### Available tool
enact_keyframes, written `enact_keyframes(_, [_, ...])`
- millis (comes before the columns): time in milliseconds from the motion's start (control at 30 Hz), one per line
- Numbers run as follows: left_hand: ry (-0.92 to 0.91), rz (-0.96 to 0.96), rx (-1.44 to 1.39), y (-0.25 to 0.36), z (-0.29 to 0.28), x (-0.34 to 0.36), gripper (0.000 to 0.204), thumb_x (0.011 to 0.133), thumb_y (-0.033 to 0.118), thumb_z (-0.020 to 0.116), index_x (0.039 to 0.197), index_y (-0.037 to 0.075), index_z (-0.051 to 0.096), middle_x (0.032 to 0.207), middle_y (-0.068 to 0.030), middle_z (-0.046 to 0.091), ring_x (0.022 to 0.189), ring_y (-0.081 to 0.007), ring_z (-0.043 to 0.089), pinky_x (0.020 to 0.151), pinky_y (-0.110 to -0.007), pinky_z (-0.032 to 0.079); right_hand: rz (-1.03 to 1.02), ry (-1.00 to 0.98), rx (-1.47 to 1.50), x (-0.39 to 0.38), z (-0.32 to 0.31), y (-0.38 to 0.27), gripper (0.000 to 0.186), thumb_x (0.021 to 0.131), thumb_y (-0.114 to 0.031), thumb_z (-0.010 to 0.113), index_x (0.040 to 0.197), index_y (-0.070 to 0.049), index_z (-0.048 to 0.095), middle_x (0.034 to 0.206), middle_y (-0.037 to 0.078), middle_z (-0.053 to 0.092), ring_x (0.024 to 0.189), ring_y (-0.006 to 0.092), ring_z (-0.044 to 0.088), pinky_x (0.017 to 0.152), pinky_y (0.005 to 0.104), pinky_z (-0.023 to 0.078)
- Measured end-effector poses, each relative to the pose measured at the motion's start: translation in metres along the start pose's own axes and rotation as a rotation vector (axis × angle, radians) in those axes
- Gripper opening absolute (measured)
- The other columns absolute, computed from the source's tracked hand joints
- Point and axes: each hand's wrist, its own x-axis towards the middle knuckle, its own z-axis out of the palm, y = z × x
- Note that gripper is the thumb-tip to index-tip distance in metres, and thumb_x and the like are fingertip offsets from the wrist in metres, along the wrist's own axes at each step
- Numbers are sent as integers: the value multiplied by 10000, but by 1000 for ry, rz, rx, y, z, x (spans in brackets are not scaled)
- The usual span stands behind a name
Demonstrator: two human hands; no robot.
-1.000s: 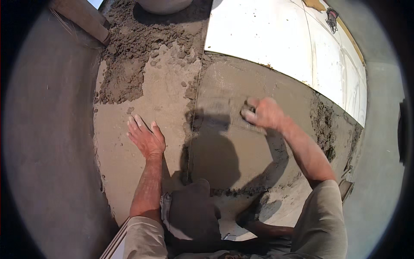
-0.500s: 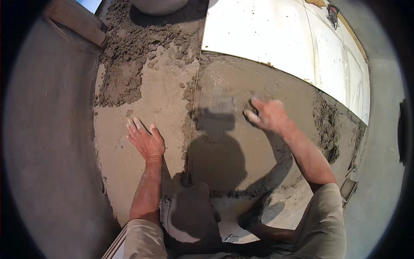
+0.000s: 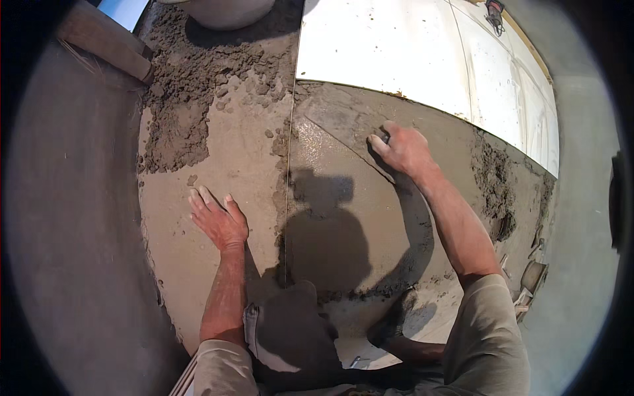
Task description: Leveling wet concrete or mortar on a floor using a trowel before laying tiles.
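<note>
On wet mortar bed [image 3: 343,218] beside white tiles [image 3: 396,53] — left hand [image 3: 218,221] fingers spread flat, right hand [image 3: 403,148] fingers curled, grip unclear.

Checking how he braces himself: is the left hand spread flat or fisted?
Spread flat: the left hand lies palm-down, fingers extended, on the smoothed grey-brown mortar bed.

Large white glossy floor tiles [image 3: 396,53] are laid across the top right. A round pale bucket base [image 3: 224,10] is set at the top edge among clumps of loose dark mortar [image 3: 191,86]. A wooden plank [image 3: 105,43] is seen upper left.
</note>
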Motion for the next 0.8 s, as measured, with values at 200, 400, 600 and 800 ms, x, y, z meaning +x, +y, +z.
enact_keyframes(200, [21, 6, 20, 0, -2, -1, 616, 947, 349, 402, 1432, -5, 266, 1488, -219, 241, 1395, -366, 190, 1127, -548, 113, 175, 46, 95, -25, 24, 48, 492, 902, -462, 501, 1149, -44, 581, 960, 226, 661, 930, 356, 639, 832, 452, 497])
enact_keyframes(400, [16, 8, 18, 0, 0, 0, 620, 948, 349, 402, 1441, 6, 251, 1497, -217, 220, 1402, -363, 173, 1130, -547, 106, 395, 170, 233, -69, 53, 115, 523, 875, -465, 535, 1135, -13, 582, 996, 245, 653, 955, 389, 627, 834, 456, 487])
enact_keyframes(600, [10, 9, 16, 1, -2, 0, 624, 950, 359, 396, 1445, 7, 251, 1505, -204, 220, 1409, -362, 164, 1130, -548, 104, 401, 351, 436, -91, 62, 21, 480, 863, -425, 588, 1054, 16, 588, 906, 289, 637, 894, 435, 626, 774, 484, 489])
enact_keyframes(800, [5, 5, 17, 4, -2, 0, 621, 950, 360, 403, 1443, 9, 265, 1511, -197, 217, 1410, -339, 177, 1131, -540, 107, 255, 94, 452, -77, 48, -87, 438, 911, -418, 510, 1002, 11, 532, 819, 261, 646, 834, 431, 636, 766, 498, 491])
